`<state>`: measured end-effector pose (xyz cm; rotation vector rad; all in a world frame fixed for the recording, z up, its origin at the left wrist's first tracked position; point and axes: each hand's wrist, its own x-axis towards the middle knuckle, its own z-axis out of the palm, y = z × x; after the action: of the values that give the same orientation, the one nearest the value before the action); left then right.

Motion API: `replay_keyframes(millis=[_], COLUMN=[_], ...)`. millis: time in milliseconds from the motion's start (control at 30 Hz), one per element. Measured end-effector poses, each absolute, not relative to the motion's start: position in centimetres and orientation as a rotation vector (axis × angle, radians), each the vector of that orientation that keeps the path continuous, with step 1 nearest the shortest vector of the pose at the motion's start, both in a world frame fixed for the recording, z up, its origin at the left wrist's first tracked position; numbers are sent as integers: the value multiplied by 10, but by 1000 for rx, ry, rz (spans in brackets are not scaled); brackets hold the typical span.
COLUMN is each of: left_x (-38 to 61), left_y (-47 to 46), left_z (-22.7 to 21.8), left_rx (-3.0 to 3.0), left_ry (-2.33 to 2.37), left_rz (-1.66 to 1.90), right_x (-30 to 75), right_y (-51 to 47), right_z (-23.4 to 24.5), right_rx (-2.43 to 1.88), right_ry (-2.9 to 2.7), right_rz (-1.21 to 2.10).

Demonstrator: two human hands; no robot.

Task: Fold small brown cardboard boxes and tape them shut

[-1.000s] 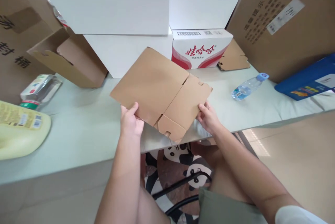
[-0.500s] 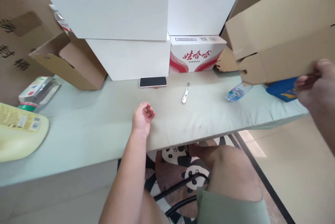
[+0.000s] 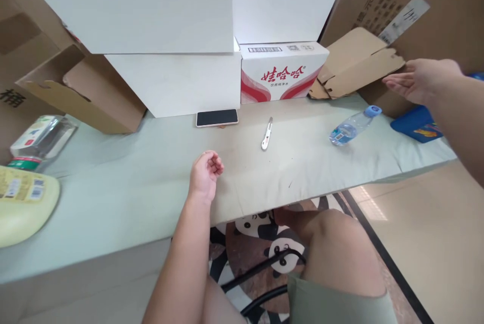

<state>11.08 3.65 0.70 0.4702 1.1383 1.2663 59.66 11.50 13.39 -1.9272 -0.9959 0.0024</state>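
Observation:
My right hand [image 3: 427, 79] is stretched out at the far right, fingers extended and holding nothing. Just beyond its fingertips lies a flattened brown cardboard box [image 3: 363, 69], leaning against the large carton at the back; whether they touch I cannot tell. My left hand [image 3: 206, 172] rests on the cloth-covered table [image 3: 245, 177], palm turned sideways, its fingers loosely curled and empty. A white utility knife [image 3: 266, 135] lies to the right of it. Farther back is a phone [image 3: 217, 118] with a dark screen, against the white boxes.
White boxes [image 3: 174, 82] and a red-and-white carton [image 3: 282, 74] line the back. On the right are a small water bottle [image 3: 353, 127] and a blue packet [image 3: 418, 124]. An open brown box [image 3: 102, 87], a clear bottle [image 3: 43, 140] and a yellow jug [image 3: 26, 208] stand left.
My right hand has let go of the flattened cardboard box, which now rests at the back right. The water bottle's cap is uncovered. My left hand has barely moved.

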Motion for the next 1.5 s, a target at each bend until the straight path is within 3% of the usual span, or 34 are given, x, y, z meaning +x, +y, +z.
replay_keyframes(millis=[133,267,567,800,1033,1133,1333,1500], left_x=[108,99,52,32,9,4,-9,-27], left_y=[33,24,8,1,-1,0,-3,-15], left_z=[9,11,18,18,17,18,18,17], left_rx=[486,468,342,242,136,59,10,41], left_ry=[1105,1075,1000,967,866,807,799,1030], left_rz=[1278,1319,1459,1470,1502,1549,1588,1884], right_x=[553,486,260,102,-15,-47,-44,21], right_y=[98,91,112,158,225,253,262,189], right_z=[152,165,131,78,66,68,78,85], right_rx=[-1882,-1824,-1688,-1365,-984,-1053,-1036,-1072], right_ry=[-667,-733,-1581,-2268,-2336,-2342,-2313,-2280], right_rz=[441,557,945,695,385,276,86,155])
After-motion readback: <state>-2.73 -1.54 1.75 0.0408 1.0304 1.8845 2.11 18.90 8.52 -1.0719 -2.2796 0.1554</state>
